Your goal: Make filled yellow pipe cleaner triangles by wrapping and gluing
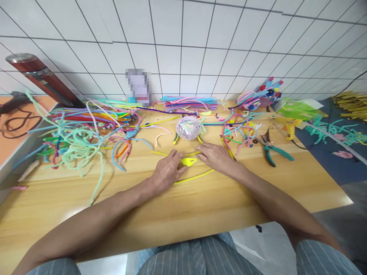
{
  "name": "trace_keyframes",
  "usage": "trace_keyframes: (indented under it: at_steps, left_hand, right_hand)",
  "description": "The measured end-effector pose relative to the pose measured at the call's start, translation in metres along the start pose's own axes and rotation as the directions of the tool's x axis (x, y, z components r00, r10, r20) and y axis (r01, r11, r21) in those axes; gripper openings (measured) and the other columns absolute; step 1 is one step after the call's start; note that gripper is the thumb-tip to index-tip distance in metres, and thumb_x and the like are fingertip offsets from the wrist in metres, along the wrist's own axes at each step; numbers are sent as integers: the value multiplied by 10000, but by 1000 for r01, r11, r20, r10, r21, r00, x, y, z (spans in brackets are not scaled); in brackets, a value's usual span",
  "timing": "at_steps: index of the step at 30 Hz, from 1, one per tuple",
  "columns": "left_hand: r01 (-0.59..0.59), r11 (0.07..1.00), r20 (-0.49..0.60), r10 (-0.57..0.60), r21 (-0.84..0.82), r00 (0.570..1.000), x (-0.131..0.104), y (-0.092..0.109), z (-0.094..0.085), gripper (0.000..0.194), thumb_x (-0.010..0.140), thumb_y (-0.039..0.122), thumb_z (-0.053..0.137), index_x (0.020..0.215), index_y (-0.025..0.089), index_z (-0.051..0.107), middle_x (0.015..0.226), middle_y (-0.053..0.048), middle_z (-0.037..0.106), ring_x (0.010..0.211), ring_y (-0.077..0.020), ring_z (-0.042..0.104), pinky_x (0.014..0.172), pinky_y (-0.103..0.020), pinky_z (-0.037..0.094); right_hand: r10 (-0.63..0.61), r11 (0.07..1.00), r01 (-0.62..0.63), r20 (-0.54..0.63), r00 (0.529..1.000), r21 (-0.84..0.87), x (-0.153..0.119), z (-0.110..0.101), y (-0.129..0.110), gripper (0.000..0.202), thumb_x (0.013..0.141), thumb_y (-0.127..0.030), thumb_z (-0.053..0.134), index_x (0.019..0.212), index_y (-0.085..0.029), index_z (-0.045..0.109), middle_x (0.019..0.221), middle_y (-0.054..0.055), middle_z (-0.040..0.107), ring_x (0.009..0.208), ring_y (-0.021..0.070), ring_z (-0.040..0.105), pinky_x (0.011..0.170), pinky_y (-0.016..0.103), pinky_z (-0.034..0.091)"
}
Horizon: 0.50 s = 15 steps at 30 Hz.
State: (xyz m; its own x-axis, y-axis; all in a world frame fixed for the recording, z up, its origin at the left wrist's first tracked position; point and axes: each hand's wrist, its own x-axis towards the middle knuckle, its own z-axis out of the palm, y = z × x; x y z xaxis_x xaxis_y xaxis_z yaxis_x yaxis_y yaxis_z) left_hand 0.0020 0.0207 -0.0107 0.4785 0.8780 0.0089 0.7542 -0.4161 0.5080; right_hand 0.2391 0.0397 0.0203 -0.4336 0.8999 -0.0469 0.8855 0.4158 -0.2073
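Observation:
My left hand [168, 171] rests on the wooden table [160, 214], its fingers closed on a yellow pipe cleaner [158, 152]. The same yellow strand runs across to my right hand [213, 156], whose fingertips press on its other side. Between the hands lies a small bright yellow piece [188, 162] with an opening in it, close to my left fingertips. A second yellow pipe cleaner [197, 177] lies nearer to me, below both hands. Just beyond them a clear, shiny round dome [188, 128] sits above scissors-like yellow and black handles [175, 138].
Tangled green pipe cleaners [82, 147] and coloured bundles cover the left side. Teal-handled pliers [276, 152] and a yellow glue gun [290, 128] lie at the right. A red cylinder [43, 80] leans at the back left, with more bundles [189, 104] along the wall.

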Motion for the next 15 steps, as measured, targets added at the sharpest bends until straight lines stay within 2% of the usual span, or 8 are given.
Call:
trace_keyframes:
  at_steps: [3,6,8,10,12,15]
  left_hand:
    - [-78,970,-120,51,-229,991,0,-11,4,70,957,256,662,970,202,621,1015,-63,661,838,-178,637,770,-305,500]
    - [-146,867,-218,43,-477,975,2,-13,5,171,939,312,687,852,203,588,823,-2,575,734,-142,528,722,-276,447]
    - [-109,734,-199,-37,-670,979,4,-11,4,246,911,383,725,843,204,571,763,26,545,676,-121,482,668,-259,413]
    - [-37,559,-129,-126,-828,984,6,-8,2,329,865,450,770,841,207,549,716,51,534,618,-100,451,619,-242,384]
    - [15,419,-64,-174,-908,983,8,-7,-1,363,822,466,797,843,208,544,657,75,521,564,-83,428,580,-231,359]
    - [59,299,-2,-201,-952,980,10,-7,-5,313,789,413,794,853,199,575,596,88,522,502,-69,426,538,-223,338]
  right_hand:
    - [-3,999,5,45,999,-54,2,6,-1,215,1052,-210,572,1164,-186,754,1140,115,764,1057,233,727,836,302,501]
    - [0,994,7,63,998,-106,2,10,-1,246,1083,-233,508,1068,-176,747,1116,114,740,999,219,715,781,294,480]
    - [-11,996,14,39,999,-93,1,11,2,257,1089,-241,488,1047,-176,734,1108,115,733,978,215,708,765,294,472]
    - [-31,999,31,-8,999,-33,-1,9,8,238,1080,-227,490,1037,-184,720,1080,108,741,976,216,707,788,298,477]
    - [-49,998,51,-59,997,33,-5,5,17,217,1062,-206,497,1038,-194,713,1061,103,759,989,225,713,836,310,490]
    - [-73,995,80,-110,991,62,-14,-7,32,236,1046,-197,484,1063,-202,720,1077,112,782,1024,253,724,893,347,509]
